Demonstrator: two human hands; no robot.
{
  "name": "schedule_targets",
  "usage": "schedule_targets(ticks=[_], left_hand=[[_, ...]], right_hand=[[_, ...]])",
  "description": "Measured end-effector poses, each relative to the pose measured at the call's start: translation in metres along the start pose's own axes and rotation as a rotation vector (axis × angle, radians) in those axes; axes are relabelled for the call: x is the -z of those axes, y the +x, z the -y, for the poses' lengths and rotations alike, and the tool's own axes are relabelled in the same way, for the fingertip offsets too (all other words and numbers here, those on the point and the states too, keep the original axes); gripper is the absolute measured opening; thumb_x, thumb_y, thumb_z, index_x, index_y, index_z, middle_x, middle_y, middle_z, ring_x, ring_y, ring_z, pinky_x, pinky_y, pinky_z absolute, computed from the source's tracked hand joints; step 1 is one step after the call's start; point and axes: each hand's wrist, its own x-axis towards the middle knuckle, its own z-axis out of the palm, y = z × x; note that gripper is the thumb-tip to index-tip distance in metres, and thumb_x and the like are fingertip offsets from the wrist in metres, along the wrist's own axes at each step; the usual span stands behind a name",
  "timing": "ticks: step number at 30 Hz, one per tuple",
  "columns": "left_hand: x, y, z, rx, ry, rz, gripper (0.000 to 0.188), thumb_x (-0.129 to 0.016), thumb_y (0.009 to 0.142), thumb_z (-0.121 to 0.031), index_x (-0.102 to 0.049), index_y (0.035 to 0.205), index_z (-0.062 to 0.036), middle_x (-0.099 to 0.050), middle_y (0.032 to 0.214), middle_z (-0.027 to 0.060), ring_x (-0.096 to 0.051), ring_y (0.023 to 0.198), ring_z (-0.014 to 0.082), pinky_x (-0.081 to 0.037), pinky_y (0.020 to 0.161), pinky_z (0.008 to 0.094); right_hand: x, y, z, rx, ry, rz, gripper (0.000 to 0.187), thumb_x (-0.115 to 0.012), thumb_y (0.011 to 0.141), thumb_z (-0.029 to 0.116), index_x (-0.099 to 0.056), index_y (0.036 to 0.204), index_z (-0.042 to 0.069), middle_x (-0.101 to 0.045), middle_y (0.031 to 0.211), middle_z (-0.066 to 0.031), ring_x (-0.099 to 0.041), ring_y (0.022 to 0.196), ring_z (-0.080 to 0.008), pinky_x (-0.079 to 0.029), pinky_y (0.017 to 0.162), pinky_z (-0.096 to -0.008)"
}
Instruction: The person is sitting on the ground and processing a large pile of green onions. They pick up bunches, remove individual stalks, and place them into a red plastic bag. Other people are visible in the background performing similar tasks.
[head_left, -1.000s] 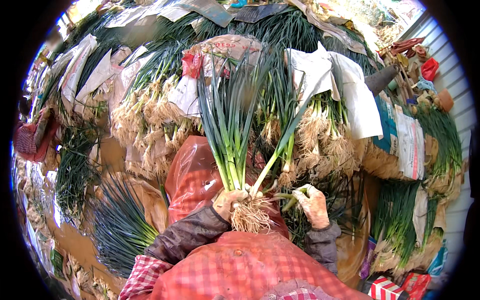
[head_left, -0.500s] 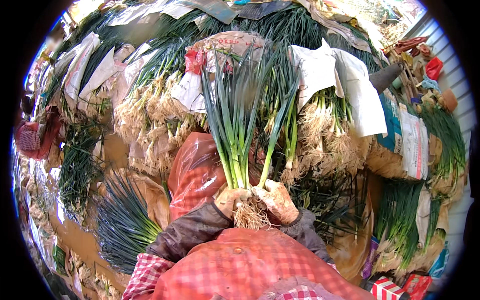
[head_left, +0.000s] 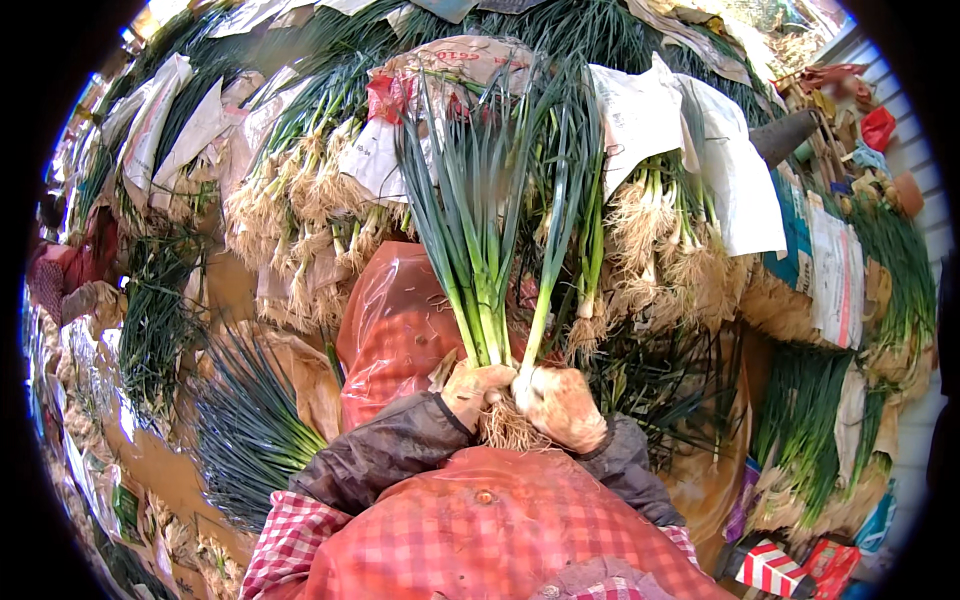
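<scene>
A bunch of green onions stands upright before my chest, leaves pointing away and pale roots hanging toward me. My left hand is closed round the white lower stems of this bunch. Right beside it, my right hand grips the base of a separate green onion stalk, which leans out to the right. The two hands nearly touch above the roots. Fingertips of the right hand are partly hidden behind its back and the stems.
Bundled green onions with dry roots lie ahead, partly covered by white sacks. A loose pile of green onions sits at my left, more bundles at the right. A person's red sleeve shows at far left.
My right hand has turned and closed in against the left hand, showing more of its back. The single stalk stays in its grip, and the bunch remains in my left.
</scene>
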Motion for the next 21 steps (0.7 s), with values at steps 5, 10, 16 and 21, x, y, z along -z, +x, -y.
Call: schedule_targets(ticks=[5,10,16,21], left_hand=[[0.011,0.007,-0.017,0.132,-0.733,0.243,0.067,-0.056,0.083,-0.013,-0.036,0.146,-0.0014,-0.054,0.135,0.0180,-0.061,0.107,0.0171,-0.053,0.087,0.0275],[-0.011,0.014,-0.028,0.259,-0.669,0.382,0.079,-0.065,0.080,-0.023,-0.031,0.148,0.0007,-0.061,0.121,0.0153,-0.058,0.114,0.0238,-0.042,0.105,0.0368],[0.010,0.013,-0.003,0.118,-0.733,0.249,0.052,-0.064,0.085,-0.024,-0.053,0.127,0.0035,-0.063,0.106,0.0126,-0.059,0.106,0.0274,-0.044,0.102,0.0461],[0.001,0.010,-0.023,0.282,-0.554,0.204,0.039,-0.063,0.086,-0.022,-0.058,0.115,0.0050,-0.059,0.127,0.0188,-0.062,0.111,0.0349,-0.049,0.099,0.0417]], right_hand=[[0.031,0.008,0.002,-0.521,0.507,-0.478,0.024,-0.067,0.090,0.023,-0.065,0.101,0.001,-0.067,0.083,-0.0127,-0.065,0.068,-0.0231,-0.053,0.063,-0.0334],[-0.008,-0.020,-0.133,-0.837,-0.341,-0.298,0.033,-0.067,0.090,0.034,-0.056,0.091,0.003,-0.060,0.080,-0.0075,-0.057,0.070,-0.0206,-0.050,0.070,-0.0368],[0.017,0.007,-0.053,-0.675,1.224,-0.399,0.032,-0.055,0.095,0.022,-0.063,0.112,-0.004,-0.069,0.103,-0.0102,-0.067,0.092,-0.0226,-0.052,0.087,-0.0364],[-0.020,-0.017,-0.065,-0.321,0.342,-0.161,0.036,-0.054,0.091,0.005,-0.056,0.126,0.000,-0.061,0.109,-0.0182,-0.061,0.098,-0.0293,-0.048,0.080,-0.0372]])
